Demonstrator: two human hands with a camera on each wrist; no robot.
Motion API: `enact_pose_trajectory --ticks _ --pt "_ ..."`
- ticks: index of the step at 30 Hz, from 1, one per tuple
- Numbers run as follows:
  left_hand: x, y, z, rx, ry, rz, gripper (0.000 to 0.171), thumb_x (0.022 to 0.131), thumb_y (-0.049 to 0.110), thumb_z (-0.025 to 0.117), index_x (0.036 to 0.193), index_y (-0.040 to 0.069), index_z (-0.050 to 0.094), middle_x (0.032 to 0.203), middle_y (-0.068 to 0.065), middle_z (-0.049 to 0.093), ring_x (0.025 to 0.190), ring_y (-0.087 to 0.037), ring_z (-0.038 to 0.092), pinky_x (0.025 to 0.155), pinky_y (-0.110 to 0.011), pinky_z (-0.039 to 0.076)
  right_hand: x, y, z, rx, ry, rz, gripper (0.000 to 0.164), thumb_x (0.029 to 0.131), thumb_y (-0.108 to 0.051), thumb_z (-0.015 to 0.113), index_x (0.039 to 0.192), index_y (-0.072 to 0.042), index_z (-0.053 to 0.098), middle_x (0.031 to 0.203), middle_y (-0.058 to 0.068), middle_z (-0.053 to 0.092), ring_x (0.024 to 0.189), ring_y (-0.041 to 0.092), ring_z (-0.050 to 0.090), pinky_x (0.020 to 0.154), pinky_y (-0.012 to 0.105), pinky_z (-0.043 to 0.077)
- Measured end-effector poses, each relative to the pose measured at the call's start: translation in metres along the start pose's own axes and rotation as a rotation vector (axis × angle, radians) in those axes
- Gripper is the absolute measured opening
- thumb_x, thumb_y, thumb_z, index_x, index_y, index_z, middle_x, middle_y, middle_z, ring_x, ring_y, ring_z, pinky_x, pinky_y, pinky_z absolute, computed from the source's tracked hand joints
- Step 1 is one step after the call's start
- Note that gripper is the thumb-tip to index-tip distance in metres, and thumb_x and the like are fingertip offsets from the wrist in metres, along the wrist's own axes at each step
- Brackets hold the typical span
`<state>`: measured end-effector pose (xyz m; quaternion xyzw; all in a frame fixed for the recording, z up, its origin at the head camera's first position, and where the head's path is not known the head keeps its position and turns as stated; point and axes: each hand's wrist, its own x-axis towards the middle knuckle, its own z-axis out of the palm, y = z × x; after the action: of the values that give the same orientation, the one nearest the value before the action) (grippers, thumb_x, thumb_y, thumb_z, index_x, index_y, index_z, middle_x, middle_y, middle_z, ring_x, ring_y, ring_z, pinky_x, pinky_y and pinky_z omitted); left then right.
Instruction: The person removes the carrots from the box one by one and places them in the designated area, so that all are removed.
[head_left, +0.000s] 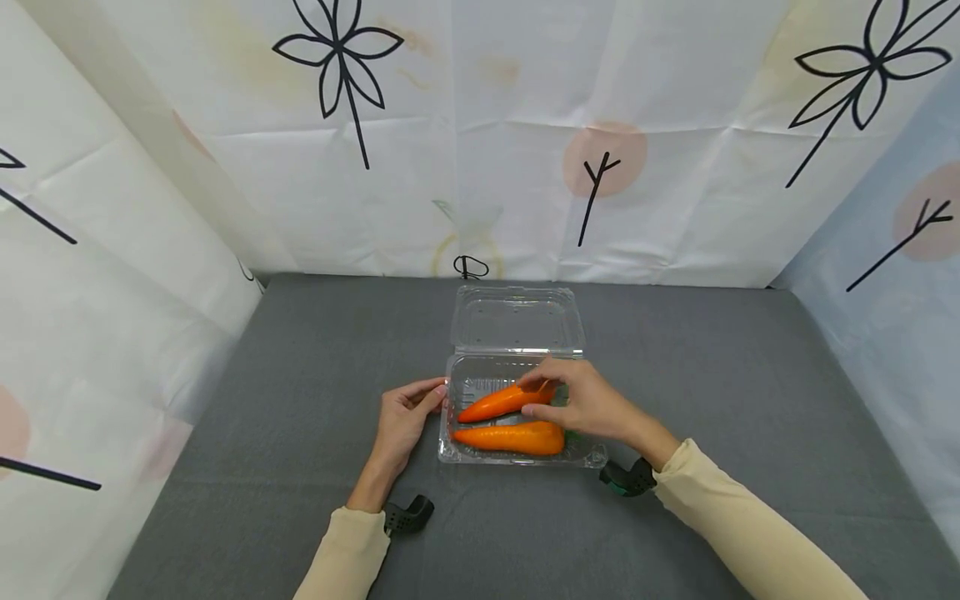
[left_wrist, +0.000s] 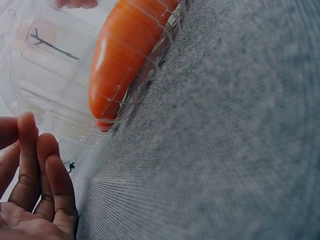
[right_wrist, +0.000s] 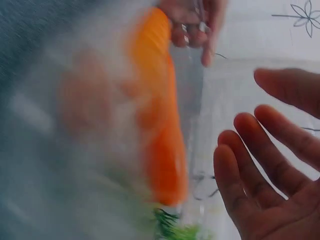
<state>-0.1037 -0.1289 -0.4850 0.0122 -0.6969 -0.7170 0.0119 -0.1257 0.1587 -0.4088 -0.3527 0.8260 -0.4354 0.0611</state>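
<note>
A clear plastic clamshell box (head_left: 446,450) lies with its lid (head_left: 517,321) folded back. Two orange carrots rest in its base side by side, the rear carrot (head_left: 491,406) and the front carrot (head_left: 510,438), tips toward the left. Green tops (right_wrist: 167,217) show at their thick ends in the right wrist view. My left hand (head_left: 399,421) pinches the box's left rim between thumb and fingertips. Above the rear carrot's thick end hovers my right hand (head_left: 588,400); its thumb and fingers (right_wrist: 272,150) are spread, with nothing between them.
A dark grey cloth (head_left: 337,333) covers the table under the box. White printed curtains (head_left: 480,167) stand behind it and along both sides. Each wrist carries a black camera mount, the left one (head_left: 408,515) and the right one (head_left: 628,477).
</note>
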Motion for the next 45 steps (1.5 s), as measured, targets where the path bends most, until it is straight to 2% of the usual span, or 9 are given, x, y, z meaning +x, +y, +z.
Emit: enact_pose_trajectory --ticks 2,8,12,18,24,27,32,38,45 --pt "0.000 0.000 0.000 -0.001 -0.002 0.000 0.020 0.097 0.004 0.068 0.112 -0.007 0.074 0.104 -0.025 0.072 0.078 -0.013 0.067 0.073 -0.023 0.055 -0.003 0.000 0.007 0.016 -0.035 0.014 0.033 0.086 -0.011 0.083 0.117 -0.005 0.071 0.109 0.007 0.071 0.092 0.026 0.068 0.079 0.047 0.056" --pt "0.000 0.001 0.000 0.000 -0.002 0.001 0.020 0.097 0.003 0.068 0.112 -0.007 0.074 0.105 -0.026 0.072 0.079 -0.013 0.067 0.074 -0.023 0.055 -0.006 0.006 0.022 0.178 -0.161 0.045 0.048 0.089 -0.006 0.079 0.135 -0.007 0.065 0.132 0.011 0.065 0.119 0.029 0.062 0.098 0.050 0.051" --pt "-0.001 0.001 0.000 0.001 -0.003 0.000 0.020 0.097 0.003 0.068 0.112 -0.007 0.074 0.105 -0.026 0.072 0.079 -0.013 0.066 0.074 -0.023 0.055 -0.010 0.009 0.027 0.069 -0.153 0.044 0.042 0.090 -0.014 0.080 0.129 -0.005 0.068 0.124 0.010 0.069 0.111 0.028 0.065 0.093 0.048 0.054" --pt "0.000 0.001 0.000 0.000 0.004 -0.006 0.020 0.096 0.003 0.069 0.112 -0.007 0.074 0.103 -0.025 0.072 0.078 -0.012 0.066 0.073 -0.023 0.055 -0.008 0.011 0.030 0.067 -0.193 0.061 0.046 0.089 -0.016 0.080 0.133 -0.011 0.067 0.130 0.006 0.067 0.107 0.022 0.067 0.090 0.042 0.055" --pt "-0.001 0.001 0.001 -0.007 0.003 -0.003 0.020 0.096 0.002 0.068 0.112 -0.008 0.074 0.104 -0.026 0.072 0.077 -0.012 0.067 0.073 -0.024 0.056 -0.009 0.010 0.032 -0.109 -0.230 0.092 0.036 0.085 -0.024 0.084 0.116 -0.008 0.075 0.116 0.002 0.073 0.096 0.012 0.065 0.082 0.034 0.055" --pt "-0.001 0.002 0.001 -0.005 0.001 0.001 0.020 0.096 0.002 0.068 0.112 -0.007 0.074 0.103 -0.026 0.072 0.077 -0.012 0.068 0.073 -0.024 0.056 -0.009 0.008 0.032 -0.164 -0.249 0.091 0.039 0.084 -0.027 0.086 0.116 -0.008 0.076 0.114 0.001 0.073 0.093 0.010 0.064 0.081 0.032 0.054" --pt "-0.001 0.002 0.001 0.002 0.004 -0.001 0.019 0.096 0.002 0.069 0.111 -0.007 0.074 0.100 -0.025 0.072 0.076 -0.012 0.067 0.073 -0.023 0.055 -0.009 0.005 0.032 -0.174 -0.272 0.115 0.037 0.083 -0.026 0.086 0.115 -0.010 0.077 0.111 -0.003 0.073 0.082 0.006 0.059 0.074 0.026 0.051" --pt "-0.001 0.001 0.002 -0.009 0.006 0.001 0.019 0.095 0.001 0.069 0.111 -0.007 0.074 0.097 -0.026 0.072 0.075 -0.012 0.067 0.072 -0.024 0.055 -0.012 0.009 0.032 -0.179 -0.203 0.044 0.031 0.085 -0.023 0.085 0.111 -0.008 0.078 0.105 -0.001 0.074 0.081 0.005 0.061 0.070 0.024 0.051" --pt "0.000 0.000 0.002 -0.017 0.010 0.003 0.019 0.096 0.000 0.068 0.111 -0.008 0.074 0.097 -0.025 0.072 0.075 -0.012 0.068 0.072 -0.024 0.056 -0.015 0.011 0.030 -0.094 -0.022 -0.007 0.032 0.083 -0.022 0.086 0.111 -0.008 0.078 0.105 0.001 0.076 0.084 0.008 0.063 0.069 0.025 0.052"
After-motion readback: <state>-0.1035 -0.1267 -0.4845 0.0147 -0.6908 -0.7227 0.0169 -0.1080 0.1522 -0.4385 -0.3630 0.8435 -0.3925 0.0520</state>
